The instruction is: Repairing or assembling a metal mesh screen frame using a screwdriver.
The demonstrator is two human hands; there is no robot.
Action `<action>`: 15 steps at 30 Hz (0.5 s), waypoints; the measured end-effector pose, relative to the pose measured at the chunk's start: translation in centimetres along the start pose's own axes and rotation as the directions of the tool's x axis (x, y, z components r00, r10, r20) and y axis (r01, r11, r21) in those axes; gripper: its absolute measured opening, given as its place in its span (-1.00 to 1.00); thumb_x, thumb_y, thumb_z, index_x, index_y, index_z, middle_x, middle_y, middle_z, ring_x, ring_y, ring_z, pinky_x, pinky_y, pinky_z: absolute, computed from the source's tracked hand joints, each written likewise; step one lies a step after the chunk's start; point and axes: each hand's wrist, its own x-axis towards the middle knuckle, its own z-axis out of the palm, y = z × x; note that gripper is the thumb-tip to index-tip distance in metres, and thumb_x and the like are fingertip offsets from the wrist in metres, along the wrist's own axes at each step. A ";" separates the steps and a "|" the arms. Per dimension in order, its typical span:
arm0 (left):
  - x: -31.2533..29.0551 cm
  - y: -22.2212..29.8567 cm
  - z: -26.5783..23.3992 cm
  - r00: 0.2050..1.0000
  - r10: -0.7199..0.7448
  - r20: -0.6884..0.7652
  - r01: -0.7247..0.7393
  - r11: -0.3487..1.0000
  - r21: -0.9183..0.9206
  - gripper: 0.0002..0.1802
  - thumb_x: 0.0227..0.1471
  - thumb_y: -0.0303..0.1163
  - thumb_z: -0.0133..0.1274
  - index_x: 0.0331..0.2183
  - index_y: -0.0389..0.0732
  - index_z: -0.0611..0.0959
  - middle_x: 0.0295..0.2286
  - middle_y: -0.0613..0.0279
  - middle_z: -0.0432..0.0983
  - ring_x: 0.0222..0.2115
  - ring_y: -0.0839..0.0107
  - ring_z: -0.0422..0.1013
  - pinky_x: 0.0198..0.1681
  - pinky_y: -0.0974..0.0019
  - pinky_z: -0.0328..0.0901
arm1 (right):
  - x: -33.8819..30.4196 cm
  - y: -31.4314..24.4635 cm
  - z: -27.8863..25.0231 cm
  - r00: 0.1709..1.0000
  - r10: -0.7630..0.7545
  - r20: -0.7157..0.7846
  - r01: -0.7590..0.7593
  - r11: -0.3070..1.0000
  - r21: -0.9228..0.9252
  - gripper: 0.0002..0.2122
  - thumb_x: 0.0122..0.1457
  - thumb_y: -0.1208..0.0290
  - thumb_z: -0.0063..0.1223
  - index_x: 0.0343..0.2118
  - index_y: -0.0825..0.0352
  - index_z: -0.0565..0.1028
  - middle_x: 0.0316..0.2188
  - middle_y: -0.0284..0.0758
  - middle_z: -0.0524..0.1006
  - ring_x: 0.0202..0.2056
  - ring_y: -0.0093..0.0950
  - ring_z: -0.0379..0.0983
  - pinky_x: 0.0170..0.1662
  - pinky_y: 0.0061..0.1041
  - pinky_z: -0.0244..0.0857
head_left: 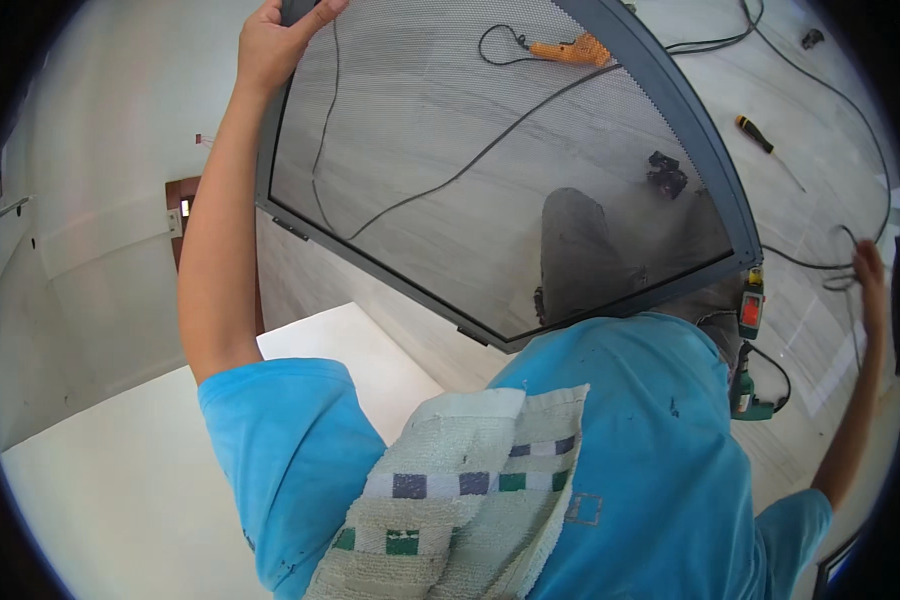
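Observation:
A dark grey framed mesh screen [490, 150] is tilted in front of me, its near edge by my waist. My left hand [273, 42] is closed around the frame at its upper left corner, the thumb lying over the edge. Far to the right, my right hand [870, 268] is beside a looped black cord [838, 266]. It is small and smeared there, so whether its fingers grip the cord does not show. Through the mesh I see my grey-trousered knees [582, 245], an orange-handled tool [560, 50] with a cord, and a small black object [667, 176].
On the pale floor at right lies a screwdriver [757, 133] with a black and yellow handle. A red and green tool [751, 308] is by the frame's right corner, with a green corded power tool [748, 392] below it. A white panel [120, 470] stands at left.

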 end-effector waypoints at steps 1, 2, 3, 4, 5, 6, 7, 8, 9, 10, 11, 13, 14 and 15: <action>0.8 -0.8 0.0 1.000 0.007 -0.003 -0.007 1.000 -0.024 -0.44 -0.11 0.19 0.13 -0.55 -0.19 0.54 -0.72 0.54 0.28 -0.69 0.68 0.22 -0.59 0.56 0.11 | -0.1 -2.3 1.9 1.000 0.007 0.015 -0.009 0.990 0.137 -0.53 0.20 0.19 -0.07 0.11 0.35 0.27 0.03 -0.34 0.38 -0.02 -0.54 0.28 -0.02 -0.57 0.16; 1.1 -2.5 -0.9 0.997 -0.060 0.047 0.059 0.998 0.022 -0.44 -0.13 0.17 0.16 -0.48 -0.21 0.56 -0.64 0.46 0.35 -0.60 0.62 0.29 -0.50 0.52 0.18 | -0.6 -9.2 4.8 0.999 0.025 -0.021 -0.017 0.956 0.292 -0.59 0.20 0.26 -0.09 0.07 0.32 0.31 -0.16 -0.41 0.43 -0.19 -0.61 0.32 -0.15 -0.64 0.18; 1.4 -3.5 -0.8 0.989 -0.116 0.095 0.111 0.992 0.056 -0.43 -0.14 0.15 0.18 -0.40 -0.23 0.57 -0.57 0.39 0.42 -0.52 0.56 0.36 -0.41 0.49 0.26 | -0.6 -14.6 5.4 0.993 -0.053 0.109 0.016 0.950 0.313 -0.65 0.19 0.33 -0.12 0.03 0.29 0.34 -0.38 -0.49 0.35 -0.38 -0.68 0.24 -0.28 -0.69 0.13; 1.5 -2.7 0.3 0.988 -0.115 0.101 0.111 0.993 0.039 -0.43 -0.14 0.15 0.18 -0.40 -0.23 0.57 -0.57 0.39 0.42 -0.52 0.56 0.36 -0.41 0.49 0.26 | -0.9 -19.8 7.2 0.992 -0.077 0.103 0.029 0.913 0.407 -0.67 0.18 0.34 -0.13 0.01 0.27 0.34 -0.43 -0.50 0.29 -0.43 -0.70 0.18 -0.33 -0.69 0.09; 1.5 -0.6 1.7 0.990 -0.126 0.061 0.126 0.992 -0.006 -0.39 -0.18 0.18 0.19 -0.40 -0.23 0.58 -0.60 0.40 0.38 -0.57 0.57 0.29 -0.49 0.47 0.22 | -1.3 -24.0 8.8 0.991 -0.090 0.095 0.032 0.872 0.489 -0.68 0.17 0.36 -0.14 0.00 0.26 0.35 -0.48 -0.52 0.23 -0.48 -0.71 0.12 -0.37 -0.69 0.06; 1.8 0.9 2.4 0.990 -0.140 0.017 0.141 0.989 -0.048 -0.35 -0.22 0.22 0.20 -0.40 -0.24 0.58 -0.62 0.41 0.34 -0.61 0.58 0.23 -0.56 0.46 0.18 | -0.8 -26.6 10.0 0.976 -0.193 0.106 0.125 0.881 0.456 -0.67 0.17 0.35 -0.15 0.01 0.26 0.35 -0.47 -0.52 0.25 -0.47 -0.71 0.11 -0.38 -0.71 0.03; 2.5 0.4 2.4 0.985 -0.167 0.032 0.167 0.986 0.014 -0.35 -0.22 0.22 0.19 -0.40 -0.25 0.58 -0.62 0.38 0.36 -0.61 0.58 0.25 -0.55 0.45 0.19 | -0.1 -29.2 10.9 0.951 -0.231 0.205 0.128 0.898 0.421 -0.66 0.18 0.27 -0.17 -0.01 0.25 0.37 -0.45 -0.50 0.29 -0.45 -0.70 0.10 -0.36 -0.71 0.02; 2.6 0.5 2.8 0.984 -0.175 0.039 0.175 0.985 -0.001 -0.35 -0.22 0.22 0.19 -0.40 -0.25 0.58 -0.62 0.38 0.36 -0.61 0.58 0.25 -0.55 0.45 0.19 | 0.7 -31.1 12.8 0.909 -0.330 0.254 0.193 0.874 0.445 -0.62 0.19 0.15 -0.22 -0.03 0.27 0.40 -0.39 -0.46 0.33 -0.43 -0.67 0.10 -0.33 -0.68 0.03; 2.9 0.9 3.7 0.988 -0.153 0.018 0.153 0.988 -0.017 -0.35 -0.21 0.22 0.19 -0.40 -0.25 0.58 -0.63 0.39 0.35 -0.62 0.58 0.23 -0.56 0.46 0.18 | 1.4 -32.2 13.9 0.884 -0.310 0.350 0.116 0.871 0.478 -0.54 0.19 0.03 -0.25 -0.05 0.31 0.41 -0.30 -0.39 0.38 -0.34 -0.61 0.19 -0.21 -0.61 0.10; 3.3 1.1 4.6 0.991 -0.133 -0.012 0.133 0.991 -0.029 -0.35 -0.20 0.22 0.18 -0.41 -0.26 0.58 -0.64 0.40 0.34 -0.62 0.58 0.22 -0.57 0.46 0.17 | 0.6 -34.2 15.8 0.910 -0.280 0.305 0.059 0.817 0.574 -0.47 0.18 -0.06 -0.26 -0.07 0.35 0.42 -0.22 -0.32 0.41 -0.20 -0.51 0.27 -0.05 -0.53 0.11; 4.0 0.4 5.2 0.989 -0.146 0.015 0.146 0.989 -0.034 -0.36 -0.18 0.18 0.18 -0.41 -0.30 0.57 -0.58 0.30 0.42 -0.56 0.52 0.32 -0.49 0.42 0.24 | 1.0 -35.1 16.4 0.914 -0.149 0.378 -0.068 0.862 0.502 -0.45 0.17 -0.09 -0.25 -0.10 0.38 0.44 -0.14 -0.26 0.39 -0.08 -0.46 0.26 0.06 -0.49 0.06; 4.5 0.2 7.1 0.989 -0.148 -0.007 0.148 0.989 -0.019 -0.36 -0.17 0.16 0.19 -0.37 -0.31 0.57 -0.51 0.19 0.46 -0.47 0.47 0.37 -0.40 0.39 0.28 | 0.0 -37.9 18.2 0.911 -0.273 0.308 0.086 0.859 0.504 -0.56 0.15 0.06 -0.04 -0.20 0.43 0.47 -0.40 -0.39 0.45 -0.33 -0.64 0.31 -0.21 -0.63 0.20; 4.6 0.5 7.8 0.989 -0.143 -0.022 0.144 0.989 0.021 -0.35 -0.16 0.14 0.19 -0.34 -0.33 0.57 -0.44 0.09 0.51 -0.38 0.42 0.43 -0.30 0.35 0.32 | 0.5 -37.2 19.0 0.920 -0.279 0.274 0.115 0.862 0.493 -0.63 0.14 0.14 0.03 -0.26 0.44 0.46 -0.53 -0.49 0.41 -0.44 -0.70 0.26 -0.36 -0.68 0.17; 4.6 0.7 8.3 0.989 -0.147 -0.023 0.147 0.989 -0.006 -0.35 -0.16 0.14 0.19 -0.34 -0.33 0.57 -0.44 0.09 0.51 -0.38 0.42 0.43 -0.30 0.35 0.32 | 0.5 -36.6 19.2 0.927 -0.284 0.247 0.153 0.884 0.442 -0.64 0.13 0.15 0.03 -0.28 0.44 0.46 -0.54 -0.50 0.40 -0.45 -0.70 0.25 -0.37 -0.68 0.15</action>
